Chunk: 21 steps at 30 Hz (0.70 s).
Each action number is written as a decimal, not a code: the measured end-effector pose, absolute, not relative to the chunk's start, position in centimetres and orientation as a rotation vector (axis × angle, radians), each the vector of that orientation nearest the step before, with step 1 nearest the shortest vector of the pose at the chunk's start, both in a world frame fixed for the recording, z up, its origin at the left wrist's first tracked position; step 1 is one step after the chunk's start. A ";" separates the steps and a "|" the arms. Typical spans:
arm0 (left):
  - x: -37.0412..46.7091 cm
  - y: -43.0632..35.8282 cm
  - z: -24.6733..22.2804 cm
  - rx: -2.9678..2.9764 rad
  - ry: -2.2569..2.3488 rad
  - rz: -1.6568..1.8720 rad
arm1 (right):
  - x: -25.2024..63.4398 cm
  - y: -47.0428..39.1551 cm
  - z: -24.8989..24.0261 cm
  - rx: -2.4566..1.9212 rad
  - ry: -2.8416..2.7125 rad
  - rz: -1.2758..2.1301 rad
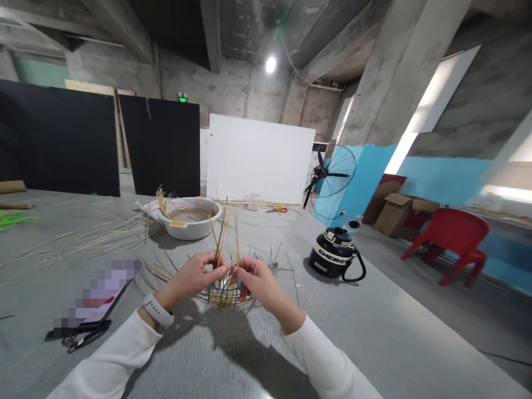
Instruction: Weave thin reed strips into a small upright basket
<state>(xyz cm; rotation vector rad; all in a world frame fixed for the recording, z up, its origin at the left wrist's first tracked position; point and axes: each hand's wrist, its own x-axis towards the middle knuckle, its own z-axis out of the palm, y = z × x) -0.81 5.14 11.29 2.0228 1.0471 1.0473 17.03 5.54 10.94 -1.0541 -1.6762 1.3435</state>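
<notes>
Between my hands stands a partly woven basket (pixel 224 299) of thin tan and greenish strips, with long upright strips rising out of its wall. My left hand (pixel 199 274) is closed at the basket's upper left, thumb and fingers pinching a weaving strip. From the right, my right hand (pixel 256 280) pinches a strip at the near rim, its fingertips almost meeting those of the left. Bits of blue show at the basket's sides beneath my fingers; what they are I cannot tell. More loose strip ends fan out around the basket on the grey table.
A white basin (pixel 193 227) with strips in it stands behind to the left, beside a spread of loose strips (pixel 112 235). A black jug (pixel 332 255) stands right. Scissors (pixel 278 209) lie far back. A blurred phone-like object (pixel 100 293) and black-handled pliers (pixel 85 335) lie left.
</notes>
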 end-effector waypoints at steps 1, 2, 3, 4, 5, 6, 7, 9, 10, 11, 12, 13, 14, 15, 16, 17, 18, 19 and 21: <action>-0.7 5.1 11.4 2.071 1.097 1.083 | 16.8 5.6 10.7 -1.058 -1.667 1.291; -0.6 5.0 11.4 2.102 1.142 1.110 | 16.7 5.6 10.5 -1.066 -1.661 1.236; -0.5 4.9 11.4 2.110 1.178 1.126 | 16.5 5.6 10.3 -1.077 -1.661 1.177; -0.4 4.9 11.4 2.096 1.197 1.132 | 16.3 5.6 10.1 -1.088 -1.665 1.118; -0.4 5.0 11.4 2.067 1.206 1.132 | 16.2 5.5 9.9 -1.098 -1.668 1.065; -0.3 5.0 11.3 2.021 1.212 1.136 | 16.1 5.5 9.7 -1.104 -1.670 1.016; -0.3 5.1 11.2 1.967 1.220 1.138 | 16.0 5.5 9.5 -1.109 -1.673 0.971; -0.3 5.4 11.0 1.858 1.221 1.129 | 15.9 5.4 9.1 -1.114 -1.688 0.884; -0.3 5.5 10.9 1.818 1.207 1.118 | 15.9 5.4 9.0 -1.111 -1.701 0.846; -0.4 5.6 10.7 1.792 1.181 1.106 | 15.9 5.5 8.9 -1.105 -1.719 0.824; -0.5 5.8 10.6 1.783 1.145 1.093 | 15.9 5.5 8.9 -1.095 -1.741 0.829; -0.6 5.9 10.5 1.789 1.108 1.079 | 16.0 5.6 9.0 -1.084 -1.763 0.865; -0.7 6.0 10.4 1.801 1.077 1.067 | 16.0 5.6 9.1 -1.074 -1.781 0.923; -0.8 6.0 10.4 1.813 1.054 1.053 | 16.1 5.7 9.2 -1.065 -1.793 0.989; -0.9 6.1 10.3 1.820 1.037 1.037 | 16.2 5.7 9.4 -1.058 -1.803 1.048; -1.0 6.1 10.3 1.823 1.020 1.020 | 16.3 5.7 9.6 -1.053 -1.814 1.086; -1.1 6.0 10.3 1.823 1.006 1.001 | 16.3 5.7 9.8 -1.050 -1.831 1.095; -1.1 6.0 10.4 1.820 0.994 0.986 | 16.4 5.7 9.9 -1.050 -1.855 1.088; -1.1 5.9 10.4 1.813 0.974 0.963 | 16.6 5.8 10.0 -1.055 -1.908 1.063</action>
